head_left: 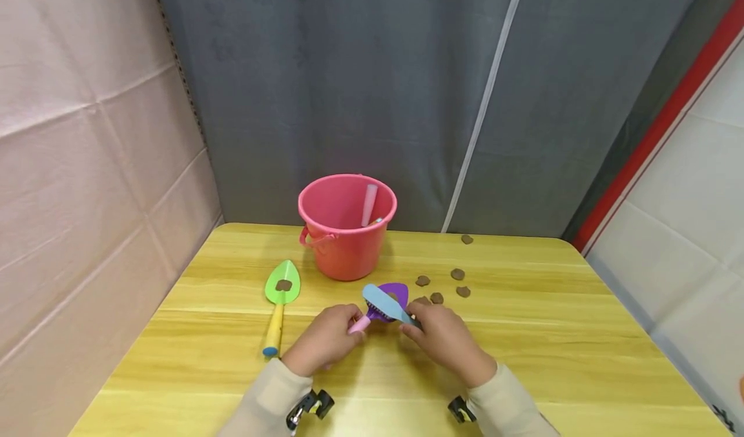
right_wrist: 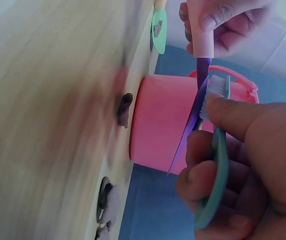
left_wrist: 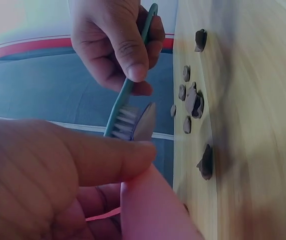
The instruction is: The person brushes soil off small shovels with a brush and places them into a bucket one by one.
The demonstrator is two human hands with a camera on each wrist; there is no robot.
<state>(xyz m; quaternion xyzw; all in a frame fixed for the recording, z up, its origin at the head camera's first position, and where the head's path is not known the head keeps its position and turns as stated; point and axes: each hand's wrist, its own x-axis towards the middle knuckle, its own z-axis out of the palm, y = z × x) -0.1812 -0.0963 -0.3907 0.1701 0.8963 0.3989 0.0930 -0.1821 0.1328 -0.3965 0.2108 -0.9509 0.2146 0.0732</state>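
My left hand (head_left: pixel 328 337) grips the pink handle of a small toy shovel (head_left: pixel 399 289) with a purple blade. In my right hand (head_left: pixel 446 339) is a light blue brush (head_left: pixel 380 300), pinched by its handle. Its pale bristles face the purple blade and look to be against it in the right wrist view. A bit of brown shows on the blade, partly hidden by the brush. Both tools are held above the table, as the wrist views show. Several brown clay-like pieces (head_left: pixel 436 297) lie beyond and beside my right hand.
A pink bucket (head_left: pixel 349 256) stands behind my hands, with a pink handle-like stick (head_left: pixel 369 204) inside. To the left lies a green shovel (head_left: pixel 290 275) with a yellow handle and a brown piece (head_left: pixel 283 285) on its blade. A grey curtain (head_left: pixel 360 101) hangs behind the wooden table (head_left: pixel 552 334).
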